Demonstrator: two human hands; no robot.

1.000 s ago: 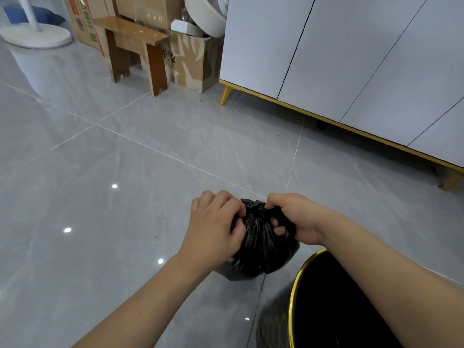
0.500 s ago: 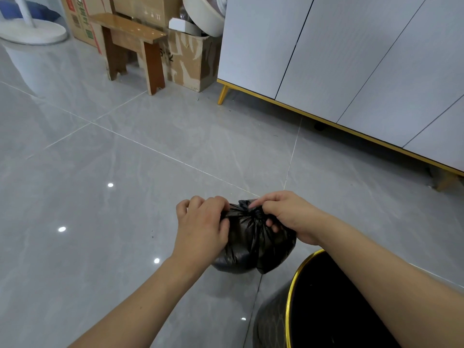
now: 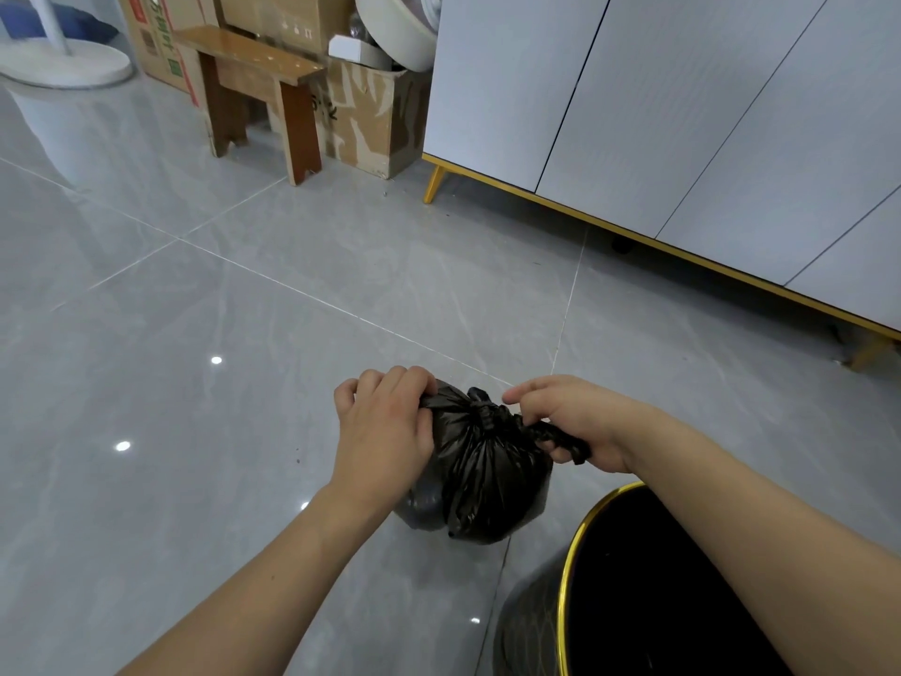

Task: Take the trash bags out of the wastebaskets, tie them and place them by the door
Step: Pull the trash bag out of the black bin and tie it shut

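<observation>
Black crinkled plastic trash bag (image 3: 480, 473) | knotted top | left hand (image 3: 385, 431), right hand (image 3: 577, 424) pinching

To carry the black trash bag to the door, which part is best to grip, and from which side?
Probably the gathered neck just under the knot, taken from above: the trash bag narrows there, and the knot faces upward.
</observation>
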